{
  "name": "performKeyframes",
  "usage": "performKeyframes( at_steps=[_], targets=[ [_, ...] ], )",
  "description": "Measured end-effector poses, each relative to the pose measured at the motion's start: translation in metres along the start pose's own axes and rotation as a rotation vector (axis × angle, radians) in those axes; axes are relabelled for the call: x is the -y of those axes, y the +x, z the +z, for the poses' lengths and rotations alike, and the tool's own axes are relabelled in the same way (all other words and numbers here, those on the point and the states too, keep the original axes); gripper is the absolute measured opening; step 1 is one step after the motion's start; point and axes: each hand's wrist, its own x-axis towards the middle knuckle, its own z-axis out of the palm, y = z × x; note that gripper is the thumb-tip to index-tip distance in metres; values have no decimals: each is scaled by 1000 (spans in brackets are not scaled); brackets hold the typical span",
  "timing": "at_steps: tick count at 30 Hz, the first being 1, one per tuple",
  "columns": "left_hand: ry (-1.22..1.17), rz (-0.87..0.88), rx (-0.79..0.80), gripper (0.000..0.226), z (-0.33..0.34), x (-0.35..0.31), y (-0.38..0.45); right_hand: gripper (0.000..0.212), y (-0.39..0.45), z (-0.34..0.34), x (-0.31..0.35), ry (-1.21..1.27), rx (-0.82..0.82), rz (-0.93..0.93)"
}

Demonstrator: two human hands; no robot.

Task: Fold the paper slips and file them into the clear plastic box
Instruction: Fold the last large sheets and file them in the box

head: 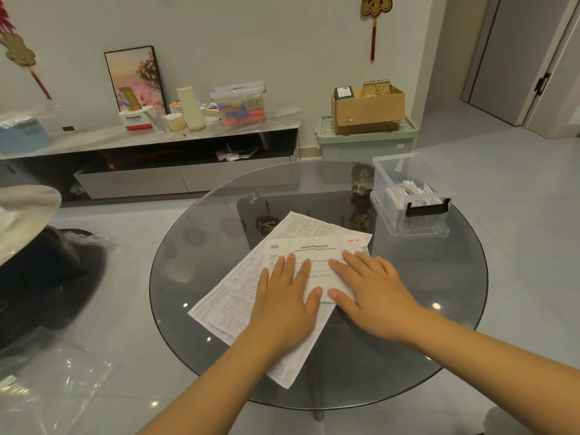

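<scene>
A printed paper slip (317, 249) lies on top of larger printed sheets (232, 299) in the middle of the round glass table (439, 293). My left hand (287, 296) lies flat on the slip's left part, fingers straight. My right hand (373, 293) presses flat on its right part, thumb near the lower edge. The clear plastic box (411, 196) stands open at the table's far right, with several folded white slips standing inside and a black latch on its near end.
A low TV cabinet (175, 142) along the wall carries a lidded storage box, a cream bottle and small cartons. A green crate with a cardboard box (367, 111) on it stands behind the table. Dark furniture and clear plastic wrap (53, 381) are at the left.
</scene>
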Motion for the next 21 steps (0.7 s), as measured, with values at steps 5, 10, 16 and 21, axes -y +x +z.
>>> performKeyframes(
  at_steps=[5, 10, 16, 21],
  targets=[
    [91, 12, 101, 62, -2, 9, 2, 86, 0, -5, -9, -37, 115, 6],
    [115, 27, 165, 61, -7, 14, 6, 79, 3, -7, -14, -51, 182, 5],
    [129, 36, 207, 57, -10, 16, 10, 61, 5, -11, -18, -55, 242, -14],
    [109, 186, -71, 45, -7, -1, -3, 58, 3, -13, -17, -20, 237, -33]
  ],
)
